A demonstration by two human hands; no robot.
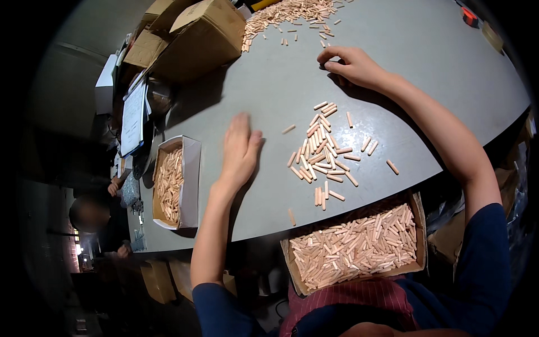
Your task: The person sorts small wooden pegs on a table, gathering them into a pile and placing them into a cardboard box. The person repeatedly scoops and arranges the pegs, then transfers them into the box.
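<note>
Right of the open left grip (238, 153), wooden pegs (321, 149) lay unboxed on the surface (269, 84), while the box (191, 180) left of it was already well filled, and whether the curled right grip (355, 65) held any, I couldn't tell!

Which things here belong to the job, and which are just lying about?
Likely the job:
loose wooden dowels between the forearms
carton of dowels at the lap
white-sided box of dowels
far dowel heap

Apparently just lying about:
large cardboard box
white papers
tan tape roll
orange-and-black object
</note>
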